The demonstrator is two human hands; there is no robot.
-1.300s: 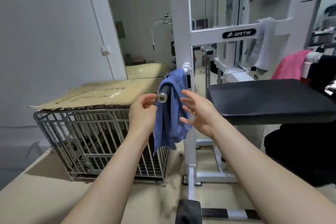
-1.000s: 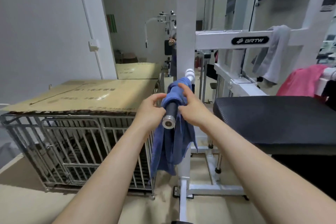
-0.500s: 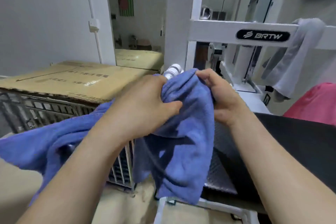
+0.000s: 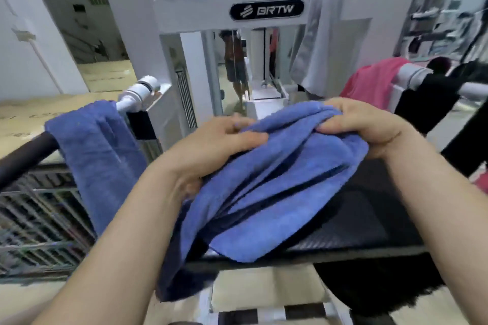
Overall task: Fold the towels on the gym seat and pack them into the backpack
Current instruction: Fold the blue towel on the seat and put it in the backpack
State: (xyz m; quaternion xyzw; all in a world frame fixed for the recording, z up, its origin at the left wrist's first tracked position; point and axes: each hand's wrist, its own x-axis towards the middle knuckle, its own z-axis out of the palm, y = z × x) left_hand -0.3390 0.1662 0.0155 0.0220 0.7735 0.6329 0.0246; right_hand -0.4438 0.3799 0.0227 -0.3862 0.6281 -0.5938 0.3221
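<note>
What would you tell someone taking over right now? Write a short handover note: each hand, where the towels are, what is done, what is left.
Left hand: grip on the bunched left end of the blue towel.
Right hand: pinches its right end.
The towel sags onto the black seat. Blue cloth hangs over the left bar, possibly the same towel.
Grey towel hangs on the white frame; pink towel on the right bar.
Done: nothing folded.
Left: fold all, pack; no backpack identifiable in view.
</note>
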